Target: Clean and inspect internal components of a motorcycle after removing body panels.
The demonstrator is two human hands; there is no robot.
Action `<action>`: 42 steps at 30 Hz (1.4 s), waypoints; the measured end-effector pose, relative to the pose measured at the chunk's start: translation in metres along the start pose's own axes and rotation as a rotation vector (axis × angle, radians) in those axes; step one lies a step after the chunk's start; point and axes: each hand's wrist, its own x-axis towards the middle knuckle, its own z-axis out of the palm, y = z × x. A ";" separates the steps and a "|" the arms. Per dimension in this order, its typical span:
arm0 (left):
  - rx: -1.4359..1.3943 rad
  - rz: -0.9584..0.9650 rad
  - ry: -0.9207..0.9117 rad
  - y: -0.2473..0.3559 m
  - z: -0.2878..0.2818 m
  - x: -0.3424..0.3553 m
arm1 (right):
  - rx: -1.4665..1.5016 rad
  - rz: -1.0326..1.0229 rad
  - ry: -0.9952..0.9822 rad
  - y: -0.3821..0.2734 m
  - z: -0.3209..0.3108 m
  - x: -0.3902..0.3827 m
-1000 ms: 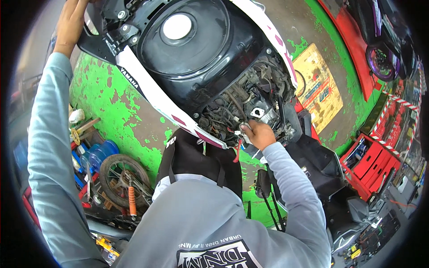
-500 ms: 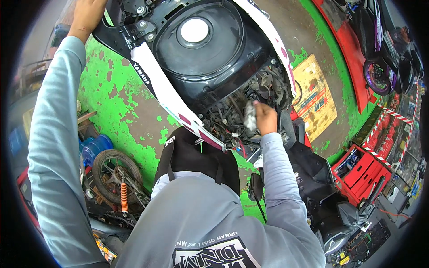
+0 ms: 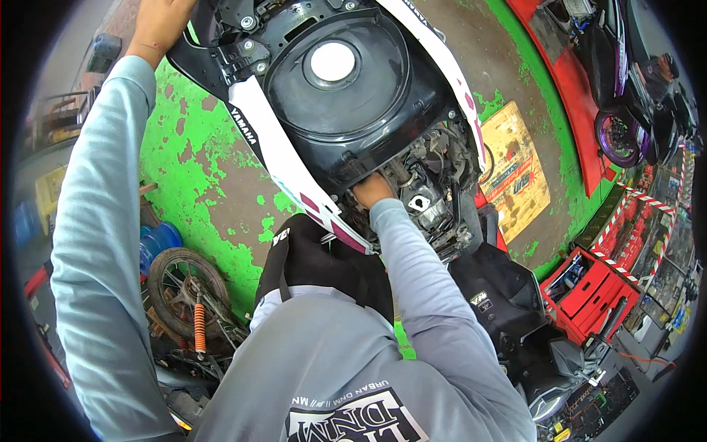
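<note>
A partly stripped motorcycle stands before me, with a black tank cover that has a round white cap in it. White side fairings with pink marks flank the cover. My right hand reaches into the exposed engine bay, just under the cover's near edge; its fingers are hidden among the parts. Right of that hand, a pale metal piece with a dark opening shows. My left hand is at the upper left, beside the black front bodywork; its fingers are cut off by the picture's edge.
A spoked wheel and an orange spring shock absorber lie at left near blue bottles. A wooden board is on the worn green floor at right. Beyond are a red tool cabinet and a black scooter.
My right hand has moved left and deeper beneath the tank cover. The whitish, cloth-like wad it held is out of sight, and the pale metal piece now shows. My left hand stays at the front.
</note>
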 end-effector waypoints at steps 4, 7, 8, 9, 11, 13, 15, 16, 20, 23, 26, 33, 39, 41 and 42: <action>0.060 0.006 0.035 0.001 0.000 -0.004 | -0.064 -0.018 0.004 0.007 -0.001 0.015; 0.021 -0.012 -0.003 -0.003 -0.003 0.001 | -0.137 -0.007 0.044 0.009 -0.002 0.015; 0.002 -0.015 -0.016 -0.004 -0.003 0.001 | -0.145 -0.007 0.020 0.011 -0.006 0.013; 0.011 -0.017 -0.017 -0.005 -0.003 0.002 | -0.168 0.037 -0.026 0.012 -0.009 0.011; 0.034 -0.023 -0.017 -0.006 -0.003 0.001 | -0.174 -0.007 -0.085 0.017 -0.021 0.007; 0.024 -0.020 -0.003 -0.006 -0.002 0.000 | -0.201 0.017 -0.117 0.017 -0.025 0.002; 0.033 -0.027 -0.002 -0.006 -0.001 0.000 | -0.220 -0.011 -0.091 0.012 -0.022 -0.002; 0.035 -0.028 -0.005 -0.006 -0.001 0.000 | -0.234 0.005 -0.060 0.008 -0.018 -0.003; 0.034 -0.023 -0.016 -0.008 -0.002 0.001 | -0.349 -0.024 0.014 0.001 -0.004 -0.005; 0.040 -0.019 -0.012 -0.009 -0.001 0.001 | -0.417 -0.074 0.052 0.004 -0.001 -0.004; 0.017 -0.030 -0.014 -0.009 -0.002 0.001 | -0.447 -0.136 0.042 0.008 -0.005 -0.001; 0.044 -0.018 0.022 -0.013 0.000 -0.002 | -0.119 0.007 -0.210 0.041 -0.036 -0.035; 0.026 0.023 0.037 -0.017 0.001 -0.002 | 0.036 0.050 -0.211 0.051 -0.044 -0.082; 0.016 0.022 0.034 -0.017 0.000 -0.002 | -0.008 0.018 -0.199 0.051 -0.050 -0.087; 0.012 0.022 0.031 -0.017 0.000 -0.002 | 0.001 -0.011 -0.184 0.054 -0.054 -0.092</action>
